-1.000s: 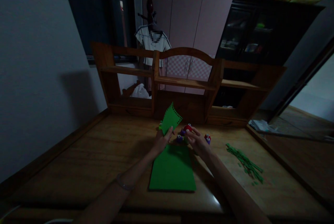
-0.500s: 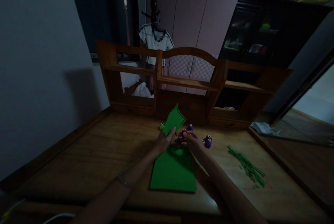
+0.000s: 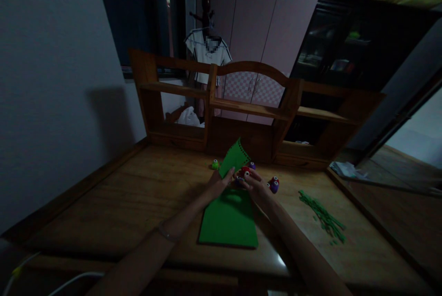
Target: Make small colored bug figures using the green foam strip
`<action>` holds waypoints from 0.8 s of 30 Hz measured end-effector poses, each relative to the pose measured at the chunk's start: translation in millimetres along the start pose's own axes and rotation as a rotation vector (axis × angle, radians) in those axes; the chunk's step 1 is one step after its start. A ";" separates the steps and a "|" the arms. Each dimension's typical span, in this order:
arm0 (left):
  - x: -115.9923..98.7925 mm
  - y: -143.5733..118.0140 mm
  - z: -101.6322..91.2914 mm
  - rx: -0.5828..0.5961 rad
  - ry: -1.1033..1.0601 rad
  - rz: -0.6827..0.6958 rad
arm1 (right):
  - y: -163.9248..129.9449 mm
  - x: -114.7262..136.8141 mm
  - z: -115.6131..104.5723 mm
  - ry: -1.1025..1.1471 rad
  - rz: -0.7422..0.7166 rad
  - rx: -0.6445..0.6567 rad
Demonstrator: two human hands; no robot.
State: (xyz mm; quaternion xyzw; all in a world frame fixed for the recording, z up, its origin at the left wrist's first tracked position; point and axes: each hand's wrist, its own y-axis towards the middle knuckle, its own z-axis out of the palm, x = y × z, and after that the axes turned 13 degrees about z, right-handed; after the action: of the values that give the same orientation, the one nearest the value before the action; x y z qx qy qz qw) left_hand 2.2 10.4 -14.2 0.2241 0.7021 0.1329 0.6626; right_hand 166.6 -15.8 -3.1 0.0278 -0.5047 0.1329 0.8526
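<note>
The left hand (image 3: 217, 184) pinches a small green paper piece with a row of punched holes along one edge (image 3: 235, 157), its fingers closed on the lower corner so that the piece stands tilted up above the wooden counter (image 3: 113, 199). The right hand (image 3: 256, 184) holds a small red round paper punch (image 3: 245, 170) just beside that paper's near edge; its fingers are wrapped around the punch, though the dim light hides exactly how tightly.

Take the flat green sheet of paper (image 3: 228, 220) lying on the counter as the landmark. Both hands work just beyond its far edge. A little purple punch (image 3: 252, 165) sits further beyond, close behind the red one. A pair of red and purple punches (image 3: 274, 184) rests to the right of the sheet's far corner, near the right hand's knuckles. A small green punch (image 3: 215, 164) sits to the left of the sheet's far end. Well to the right of the sheet lies a loose heap of thin green strips (image 3: 324, 217).

To punch cleanly, it seems best to keep the paper taut and level with the punch's slot, slide the edge fully in beside the last hole, and press straight down with the thumb, so the spacing stays even and the edge does not tear.
</note>
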 end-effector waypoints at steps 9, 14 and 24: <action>1.6 -0.4 -3.7 0.039 0.195 -0.003 | -0.9 -2.1 1.2 -0.078 0.016 -0.007; 0.3 0.3 -2.0 0.026 0.231 -0.015 | 1.7 -4.9 -0.4 -0.080 0.004 -0.028; -16.1 -2.3 -4.3 0.080 0.157 -0.054 | 1.1 -5.6 0.0 -0.138 -0.025 -0.033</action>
State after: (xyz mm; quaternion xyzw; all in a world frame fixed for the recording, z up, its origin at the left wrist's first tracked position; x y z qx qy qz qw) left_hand -2.0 0.9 -0.9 0.2202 0.7626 0.1039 0.5993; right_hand 163.7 -15.9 -8.1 0.0292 -0.5639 0.1114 0.8177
